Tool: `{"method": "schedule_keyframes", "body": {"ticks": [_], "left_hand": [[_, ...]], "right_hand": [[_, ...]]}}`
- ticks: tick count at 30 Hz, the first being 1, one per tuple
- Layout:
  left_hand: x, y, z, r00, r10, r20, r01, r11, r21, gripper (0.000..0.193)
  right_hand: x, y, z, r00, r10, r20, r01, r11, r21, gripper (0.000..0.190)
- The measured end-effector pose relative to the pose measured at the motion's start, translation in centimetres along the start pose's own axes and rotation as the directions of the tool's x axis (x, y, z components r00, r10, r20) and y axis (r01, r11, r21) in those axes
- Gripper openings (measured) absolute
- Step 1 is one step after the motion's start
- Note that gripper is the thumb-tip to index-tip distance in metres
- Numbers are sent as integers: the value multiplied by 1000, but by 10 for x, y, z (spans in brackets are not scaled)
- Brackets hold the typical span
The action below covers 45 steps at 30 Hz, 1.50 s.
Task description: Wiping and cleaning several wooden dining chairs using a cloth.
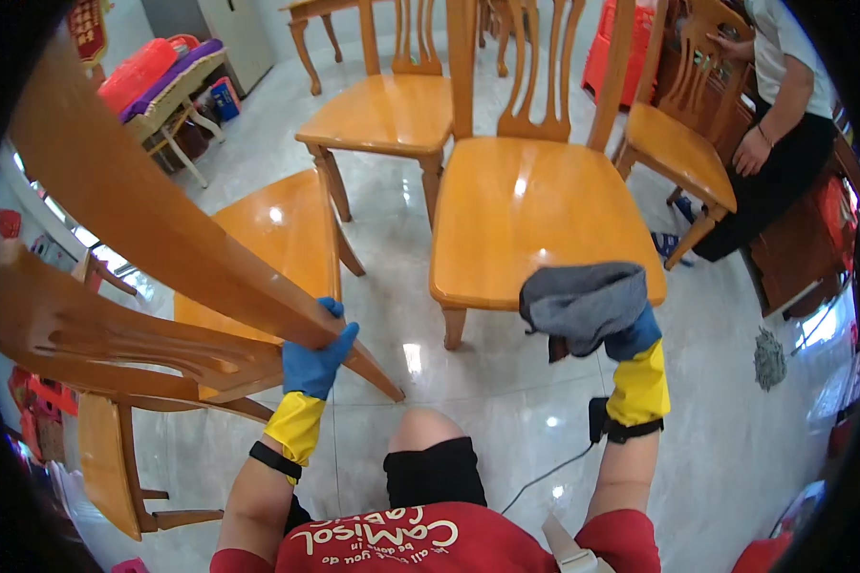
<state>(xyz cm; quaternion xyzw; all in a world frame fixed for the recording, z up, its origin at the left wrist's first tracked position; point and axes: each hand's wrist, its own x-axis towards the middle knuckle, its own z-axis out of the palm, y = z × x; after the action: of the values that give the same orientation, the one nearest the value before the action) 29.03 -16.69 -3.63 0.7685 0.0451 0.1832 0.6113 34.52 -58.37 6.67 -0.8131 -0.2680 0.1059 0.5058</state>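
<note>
My left hand (319, 354), in a blue and yellow rubber glove, grips the back post of a wooden chair (258, 276) that rises at the left. On my right hand (634, 340) is a matching glove; it holds a bunched grey cloth (588, 301) at the front edge of another chair's glossy wooden seat (537, 208). The cloth hides most of the right fingers. Black straps circle both wrists, and a cable hangs from a small black device (598, 419) at the right one.
Other wooden chairs stand behind (387, 107) and at lower left (104, 458). A person (781, 107) at the right touches a chair (681, 154). Red plastic stools (609, 57) are at the back, and a grey cloth-like bundle (769, 358) lies on the tiled floor.
</note>
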Motion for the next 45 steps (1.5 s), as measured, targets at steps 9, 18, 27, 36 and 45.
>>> {"method": "schedule_keyframes", "body": {"ticks": [9, 18, 27, 36, 45], "left_hand": [[0, -13, -8, 998, 57, -36, -55, 996, 69, 43], [-1, -10, -7, 997, 35, -68, -32, 998, 46, 42], [0, -11, 2, 995, 84, -49, -81, 994, 72, 47], [1, -13, -6, 994, 97, -54, -93, 993, 70, 46], [-2, -10, -7, 993, 103, -50, -100, 993, 61, 46]], "right_hand": [[22, 88, -31, 946, -14, -324, 174, 865, 470, 35], [49, 78, -55, 673, 238, -700, -639, 664, -388, 71], [88, 87, 40, 738, -247, -628, -341, 667, -663, 67], [51, 23, 131, 951, -290, -108, 277, 953, -125, 62], [90, 98, -43, 658, -20, -753, -49, 996, -69, 32]]}}
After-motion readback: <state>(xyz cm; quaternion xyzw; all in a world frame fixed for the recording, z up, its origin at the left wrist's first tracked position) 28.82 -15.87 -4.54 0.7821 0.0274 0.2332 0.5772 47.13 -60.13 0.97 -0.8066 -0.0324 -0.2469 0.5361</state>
